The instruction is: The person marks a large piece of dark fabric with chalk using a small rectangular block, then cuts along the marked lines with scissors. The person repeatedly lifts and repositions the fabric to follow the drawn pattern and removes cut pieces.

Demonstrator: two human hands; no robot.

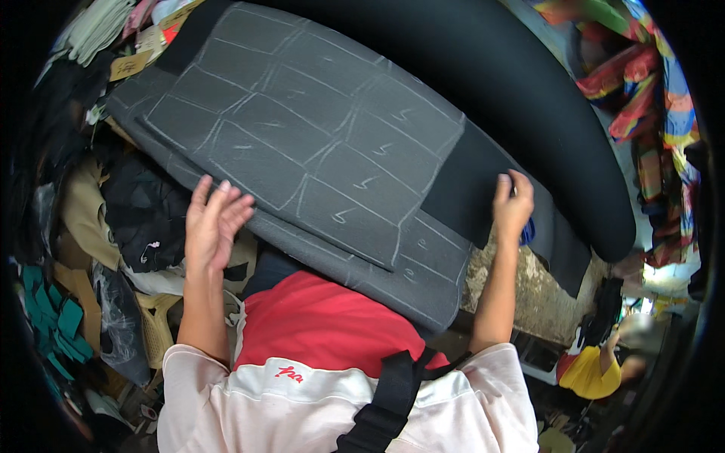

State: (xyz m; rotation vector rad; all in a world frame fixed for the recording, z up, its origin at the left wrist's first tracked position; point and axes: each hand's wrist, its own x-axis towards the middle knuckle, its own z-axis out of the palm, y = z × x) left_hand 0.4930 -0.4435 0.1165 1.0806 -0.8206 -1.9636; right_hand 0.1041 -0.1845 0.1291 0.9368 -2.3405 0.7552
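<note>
A stack of dark grey fabric sheets (325,124) lies across the work table (538,294), its top sheet marked with pale chalk outlines and small marks. My left hand (211,226) is at the near edge of the stack, fingers spread, with nothing in it. At the right, beside a plain black piece of fabric (467,181), my right hand (513,205) has its fingers curled toward the thumb. Whatever it may hold is too small to make out. Partly hidden behind that wrist is a round blue object (527,232).
A thick black roll of material (521,83) lies along the far side. Piled fabric scraps (143,200), green offcuts (57,321) and a pale plastic basket (156,325) crowd the left. Colourful striped bags (642,90) stand far right. Another person in yellow (590,374) is at lower right.
</note>
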